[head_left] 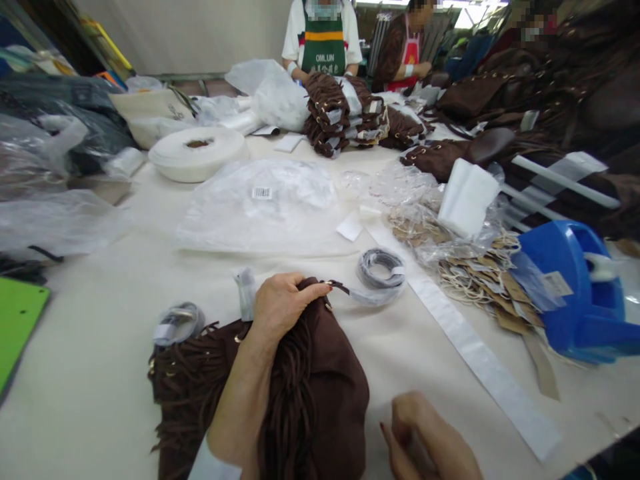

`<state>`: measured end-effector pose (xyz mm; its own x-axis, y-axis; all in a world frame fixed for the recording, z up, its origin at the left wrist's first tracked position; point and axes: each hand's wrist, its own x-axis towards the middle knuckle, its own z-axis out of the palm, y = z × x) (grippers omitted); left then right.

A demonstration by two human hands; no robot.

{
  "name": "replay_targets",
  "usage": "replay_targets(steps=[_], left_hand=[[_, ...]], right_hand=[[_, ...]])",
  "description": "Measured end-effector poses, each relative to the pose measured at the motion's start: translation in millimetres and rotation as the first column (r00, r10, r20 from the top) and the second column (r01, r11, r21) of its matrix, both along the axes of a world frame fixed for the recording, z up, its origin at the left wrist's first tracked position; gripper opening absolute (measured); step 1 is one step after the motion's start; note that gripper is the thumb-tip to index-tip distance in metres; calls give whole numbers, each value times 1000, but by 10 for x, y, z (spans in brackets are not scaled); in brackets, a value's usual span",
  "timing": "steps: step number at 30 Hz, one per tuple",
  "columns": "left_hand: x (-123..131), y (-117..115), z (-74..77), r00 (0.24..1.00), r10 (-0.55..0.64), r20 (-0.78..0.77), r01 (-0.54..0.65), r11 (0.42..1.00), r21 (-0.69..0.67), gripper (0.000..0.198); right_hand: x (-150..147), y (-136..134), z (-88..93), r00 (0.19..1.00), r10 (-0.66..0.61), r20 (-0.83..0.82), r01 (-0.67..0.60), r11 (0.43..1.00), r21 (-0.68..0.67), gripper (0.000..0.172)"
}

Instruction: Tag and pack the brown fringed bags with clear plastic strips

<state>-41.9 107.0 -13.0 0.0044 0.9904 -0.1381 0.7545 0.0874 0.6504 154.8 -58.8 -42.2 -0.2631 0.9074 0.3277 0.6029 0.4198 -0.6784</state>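
A dark brown fringed bag [340, 373] with gold eyelets lies in front of me. My left hand [283, 300] is closed on its top edge, thumb on the near side, next to a thin brown cord end. My right hand [425, 433], slightly blurred, is just right of the bag and apart from it. Its fingers curl inward; whatever they may hold is hidden. Beyond the bag rests a wrapped coiled strap [367, 270], its plastic reaching toward the cord. Another wrapped coil [175, 323] sits at the bag's left edge, over the fringe.
A clear plastic bag [260, 213] with a barcode label lies mid-table. Behind it is a white roll [195, 157]. To the right are a white strip [480, 353], paper tags [500, 287] and a blue tape dispenser [570, 313]. Bundled brown bags [345, 117] stand before two people.
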Motion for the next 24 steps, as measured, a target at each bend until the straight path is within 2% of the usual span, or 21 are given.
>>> replay_targets(steps=[2, 4, 6, 8, 10, 13, 15, 16, 18, 21, 24], left_hand=[[3, -2, 5, 1000, -2, -13, 2, 1000, 7, 42], [4, -6, 7, 1000, 1, -9, -1, 1000, 4, 43], [6, -9, 7, 1000, -1, 8, 1, 1000, -1, 43], [4, -12, 10, 1000, -6, 23, 6, 1000, 7, 43], [-9, -17, 21, 1000, 1, 31, -2, 1000, 31, 44], [-53, -28, 51, 995, 42, 96, -47, 997, 59, 46], [-81, -33, 68, 989, 75, 129, -84, 994, 67, 47], [-88, -33, 73, 991, 83, 101, -91, 993, 75, 47], [-77, -30, 71, 997, 82, -15, -80, 992, 96, 46], [-19, -24, 46, 986, 74, -151, -57, 992, 113, 43], [46, -35, 18, 972, 103, -210, -76, 988, 131, 42]], right_hand=[[-74, 18, -24, 990, -122, -72, 116, 989, -91, 25], [-207, 55, -33, 979, -145, -146, 128, 985, -119, 36], [-355, 92, -43, 958, -160, -238, 109, 971, -215, 32], [-474, 115, -55, 926, -200, -320, 77, 931, -358, 24], [-536, 117, -66, 913, -230, -336, 71, 903, -424, 20], [-515, 88, -75, 929, -201, -311, 98, 944, -316, 7], [-455, 55, -91, 930, -157, -334, 80, 969, -234, 12], [-423, 39, -107, 924, -146, -354, 63, 970, -235, 16], [-372, 10, -153, 900, -175, -399, 22, 933, -359, 16], [-353, -26, -235, 859, -280, -429, -22, 816, -577, 16], [-395, -70, -273, 828, -338, -448, -29, 771, -636, 23]])
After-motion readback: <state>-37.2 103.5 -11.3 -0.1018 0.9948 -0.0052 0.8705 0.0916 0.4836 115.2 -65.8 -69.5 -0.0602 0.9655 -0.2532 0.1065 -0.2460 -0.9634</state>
